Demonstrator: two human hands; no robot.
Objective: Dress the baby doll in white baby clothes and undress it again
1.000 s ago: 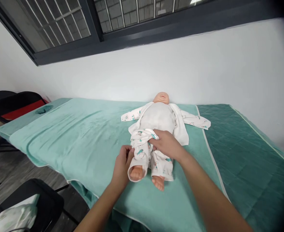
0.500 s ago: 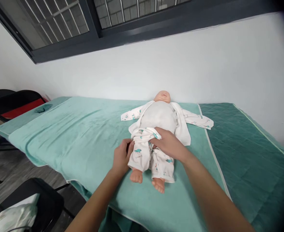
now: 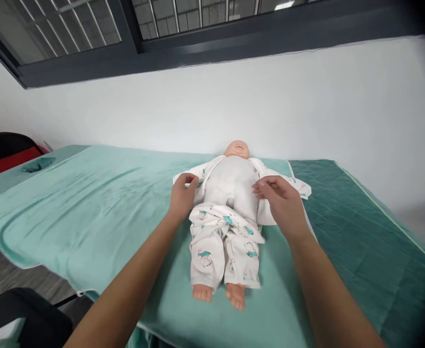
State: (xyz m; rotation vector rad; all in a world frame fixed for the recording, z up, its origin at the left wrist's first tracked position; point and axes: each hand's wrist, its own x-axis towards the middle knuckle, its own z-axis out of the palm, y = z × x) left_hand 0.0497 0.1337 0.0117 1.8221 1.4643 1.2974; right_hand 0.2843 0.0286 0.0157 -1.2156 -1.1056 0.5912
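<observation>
A baby doll [image 3: 238,149] lies on its back, head towards the wall. It wears an open white jacket [image 3: 268,212], its printed sleeves spread wide, over a plain white undergarment [image 3: 230,176]. White printed trousers [image 3: 207,246] sit loosely on its legs, the waistband bunched at the hips, both feet bare. My left hand [image 3: 183,195] is beside the doll's waist at the jacket's edge, fingers loosely curled with a gap at the thumb. On the other side, my right hand [image 3: 283,200] hovers by the doll's waist, fingers bent and apart, holding nothing visible.
The doll lies on a pale green cover [image 3: 100,208] over a table against a white wall. A darker quilted green cloth [image 3: 350,208] spreads at the right. A black chair [image 3: 27,314] stands at the lower left. Above is a dark window frame [image 3: 198,50].
Both hands have come off the trousers and moved up to the doll's waist, spreading apart. The trousers now lie lower, showing more of the white undergarment. The view has shifted slightly.
</observation>
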